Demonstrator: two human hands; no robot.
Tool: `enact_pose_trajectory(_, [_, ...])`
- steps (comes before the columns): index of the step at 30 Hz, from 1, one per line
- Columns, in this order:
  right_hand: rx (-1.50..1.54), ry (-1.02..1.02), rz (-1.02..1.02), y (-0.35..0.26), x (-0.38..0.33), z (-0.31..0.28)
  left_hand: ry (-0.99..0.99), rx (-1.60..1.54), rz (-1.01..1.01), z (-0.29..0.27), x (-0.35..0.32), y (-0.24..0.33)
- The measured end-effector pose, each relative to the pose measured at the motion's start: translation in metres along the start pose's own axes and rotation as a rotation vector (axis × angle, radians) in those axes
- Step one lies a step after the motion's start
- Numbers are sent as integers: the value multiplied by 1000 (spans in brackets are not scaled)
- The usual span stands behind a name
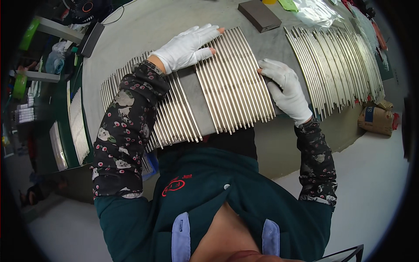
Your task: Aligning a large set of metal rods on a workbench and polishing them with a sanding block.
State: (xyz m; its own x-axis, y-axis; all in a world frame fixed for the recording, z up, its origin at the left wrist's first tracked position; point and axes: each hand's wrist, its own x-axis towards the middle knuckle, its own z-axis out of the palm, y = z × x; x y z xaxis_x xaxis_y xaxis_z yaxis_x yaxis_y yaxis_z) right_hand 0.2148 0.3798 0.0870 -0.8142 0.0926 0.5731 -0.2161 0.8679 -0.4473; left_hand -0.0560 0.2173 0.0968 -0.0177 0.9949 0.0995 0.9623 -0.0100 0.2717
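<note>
Right now both hands, in white cotton gloves w/ floral sleeve covers, rest on the middle batch of long thin silver metal rods (pixel 233 83), laid side by side on the grey worktable (pixel 144 30). Left hand (pixel 187 47) lies flat & spread on the batch's upper left part, fingers stretched across the rods, bare fingertips showing, gripping nothing. Right hand (pixel 286 89) presses along the batch's right edge, fingers loosely curved vs. the outermost rods; not closed round any.

Just left of that batch, past a narrow gap of bare table, a second row of the same silver rods (pixel 174 118) passes under the left forearm. Well apart on the right, a third fan of rods (pixel 336 61) reaches toward the table's edge. A dark grey rectangular block (pixel 259 15) sits at the top, near the left fingertips but not touching. Brown paper sack (pixel 377 120) on the floor, far right.
</note>
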Motion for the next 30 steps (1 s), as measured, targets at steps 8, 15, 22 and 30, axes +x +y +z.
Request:
enact_pose_trajectory(8, [-18,-22,11,5,-1,-1,5,256,115,-7,0,36])
enact_pose_trajectory(15, [-46,-14,-11,4,1,1,8,398,169,-2,-8,33])
enact_pose_trajectory(22, [4,1,18,-2,-3,-6,-79,157,104,2,-29,122])
enact_pose_trajectory(30, [20,-3,-3,14,-4,-7,28,1,49,26,-17,160])
